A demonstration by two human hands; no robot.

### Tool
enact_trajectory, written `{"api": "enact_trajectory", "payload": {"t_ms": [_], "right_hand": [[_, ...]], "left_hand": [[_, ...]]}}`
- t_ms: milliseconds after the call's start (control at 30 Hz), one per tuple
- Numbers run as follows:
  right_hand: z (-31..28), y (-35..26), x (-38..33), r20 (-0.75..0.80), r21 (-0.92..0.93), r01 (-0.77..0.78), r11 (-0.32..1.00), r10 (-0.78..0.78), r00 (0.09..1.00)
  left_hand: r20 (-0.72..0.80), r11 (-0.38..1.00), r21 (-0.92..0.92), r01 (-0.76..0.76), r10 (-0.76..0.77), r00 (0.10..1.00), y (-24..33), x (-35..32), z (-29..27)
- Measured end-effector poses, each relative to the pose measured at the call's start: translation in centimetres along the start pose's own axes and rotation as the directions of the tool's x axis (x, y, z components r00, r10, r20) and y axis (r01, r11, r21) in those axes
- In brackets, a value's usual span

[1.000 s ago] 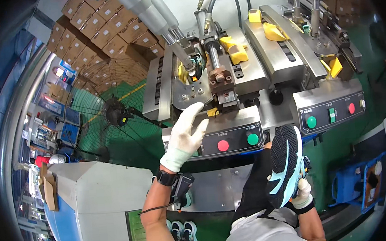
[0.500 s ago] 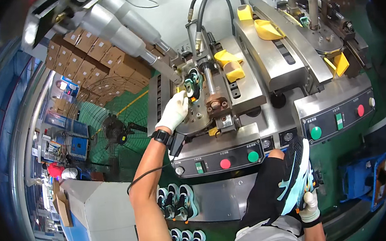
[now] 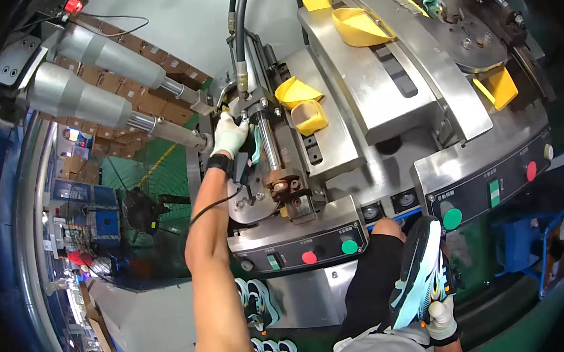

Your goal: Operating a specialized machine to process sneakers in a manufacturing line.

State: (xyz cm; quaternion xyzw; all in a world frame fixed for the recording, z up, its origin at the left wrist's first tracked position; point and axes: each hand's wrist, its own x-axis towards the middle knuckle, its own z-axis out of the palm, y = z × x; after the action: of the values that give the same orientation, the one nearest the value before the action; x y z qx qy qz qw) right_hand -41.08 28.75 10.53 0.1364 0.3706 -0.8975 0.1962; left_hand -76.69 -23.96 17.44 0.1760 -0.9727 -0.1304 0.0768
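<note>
The left hand (image 3: 230, 136) has reached farther toward the machine's (image 3: 334, 141) back edge, beside a half-hidden shoe (image 3: 256, 145), finger grip unclear; the right hand (image 3: 442, 321) grips a second shoe (image 3: 420, 278).

Your gloved left hand (image 3: 230, 135) is inside the press (image 3: 332, 141), left of the cylinder (image 3: 269, 140); its grip is hidden. Your gloved right hand (image 3: 441, 321) holds a shoe (image 3: 417, 285), toe up, beside your knee (image 3: 386, 228). Two yellow pads (image 3: 308, 118) sit right of the cylinder. The panel (image 3: 329, 249) carries red and green buttons (image 3: 349, 246). More shoes (image 3: 260, 305) stand below it.
</note>
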Motion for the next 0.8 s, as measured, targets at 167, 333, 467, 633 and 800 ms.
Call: {"api": "enact_trajectory", "payload": {"t_ms": [167,333,467,633,800], "right_hand": [[3.8,-1.3,1.6,0.065,-0.085,0.047,0.995,-0.042,0.997],[6.3,-0.8,2.6,0.144,-0.144,0.127,0.981,-0.106,0.984],[10.7,-1.2,4.1,0.144,-0.344,0.152,0.927,-0.108,0.984],[26.1,-1.7,11.7,0.368,-0.577,0.271,0.771,-0.051,0.929],[37.6,0.1,27.0,0.395,-0.720,0.148,0.678,0.225,0.891]], "left_hand": [[-0.117,0.990,-0.093,-0.107,0.096,0.989,2.3,-5.6,-7.4],[-0.405,0.900,-0.265,-0.345,0.221,0.887,1.3,-21.3,-13.9],[-0.400,0.874,-0.397,-0.281,0.111,0.910,-3.4,-36.5,-12.1],[-0.102,0.837,-0.516,0.182,-0.272,0.957,-8.7,-50.6,-4.4],[0.003,0.824,-0.408,0.394,-0.430,0.903,-12.9,-57.6,6.9]]}}
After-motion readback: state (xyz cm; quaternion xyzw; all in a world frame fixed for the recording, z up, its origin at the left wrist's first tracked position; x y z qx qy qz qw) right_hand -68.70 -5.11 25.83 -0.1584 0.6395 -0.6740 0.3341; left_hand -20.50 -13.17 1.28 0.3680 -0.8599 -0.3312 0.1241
